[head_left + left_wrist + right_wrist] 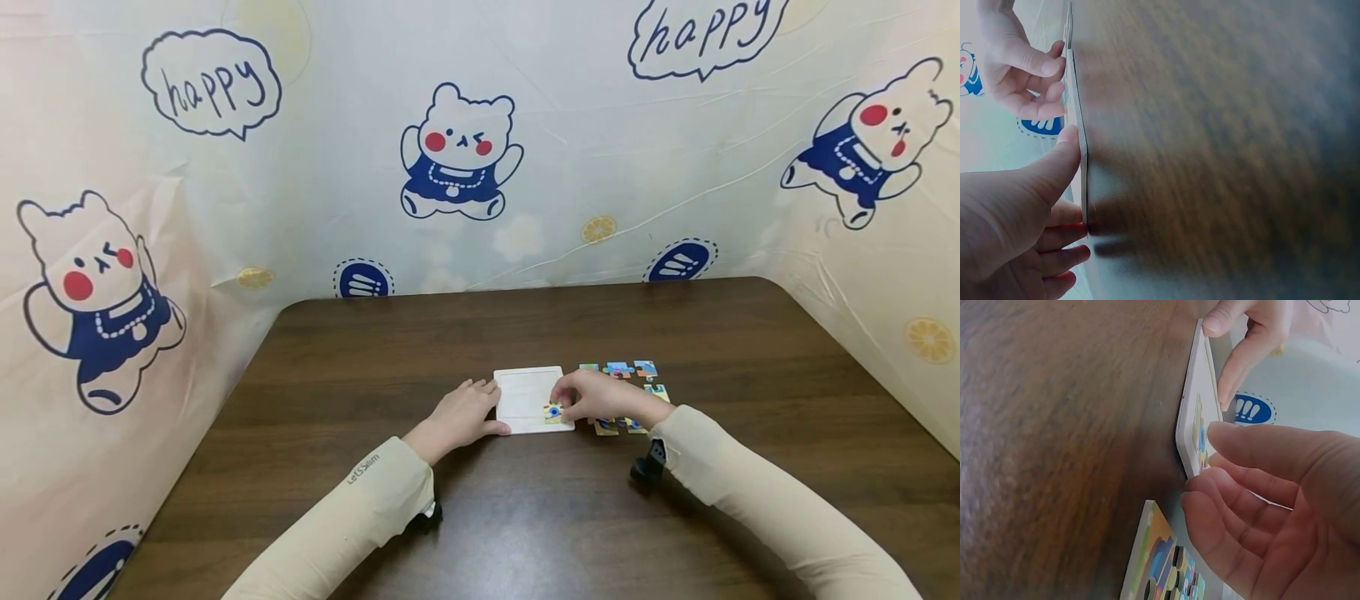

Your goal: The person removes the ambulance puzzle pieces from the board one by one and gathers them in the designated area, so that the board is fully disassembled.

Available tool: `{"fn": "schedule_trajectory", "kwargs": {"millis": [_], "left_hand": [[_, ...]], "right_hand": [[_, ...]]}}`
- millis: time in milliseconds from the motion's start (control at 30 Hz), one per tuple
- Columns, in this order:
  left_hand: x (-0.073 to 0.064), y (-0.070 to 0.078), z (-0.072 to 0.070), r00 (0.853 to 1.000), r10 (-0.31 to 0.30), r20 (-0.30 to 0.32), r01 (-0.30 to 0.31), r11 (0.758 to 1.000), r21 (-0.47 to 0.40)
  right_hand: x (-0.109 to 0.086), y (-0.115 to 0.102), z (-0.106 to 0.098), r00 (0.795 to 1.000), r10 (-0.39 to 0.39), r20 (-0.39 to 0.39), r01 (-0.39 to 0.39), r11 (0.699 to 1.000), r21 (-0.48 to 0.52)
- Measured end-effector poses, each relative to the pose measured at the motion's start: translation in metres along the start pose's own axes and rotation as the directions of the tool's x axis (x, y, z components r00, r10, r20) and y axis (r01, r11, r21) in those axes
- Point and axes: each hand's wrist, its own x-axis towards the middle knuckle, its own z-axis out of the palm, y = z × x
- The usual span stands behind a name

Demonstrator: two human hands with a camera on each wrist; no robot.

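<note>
A white puzzle tray (522, 392) lies flat on the table. At its left side my left hand (463, 414) rests, fairly straight fingers touching the edge and the thumb by the near left corner. My right hand (600, 393) reaches over the tray's right edge. Its thumb and forefinger pinch a puzzle piece (553, 412) with a blue round pattern, which lies in the near right corner; the right wrist view shows this piece (1200, 431) low on the tray, under the thumb tip.
Several colourful puzzle pieces (645, 368) lie right of the tray, partly hidden under my right hand and forearm. The brown wooden table (360, 358) reaches back to a printed cloth backdrop (555, 192).
</note>
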Motion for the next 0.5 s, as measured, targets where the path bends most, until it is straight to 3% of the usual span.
{"fn": "schedule_trajectory", "kwargs": {"millis": [500], "left_hand": [[0.0000,0.0004,-0.0001,1.000,-0.014,0.012,0.014,1.000,0.004]], "right_hand": [[0.0011,-0.0019,0.0009,0.998,0.047,-0.032,-0.048,0.998,-0.039]]}}
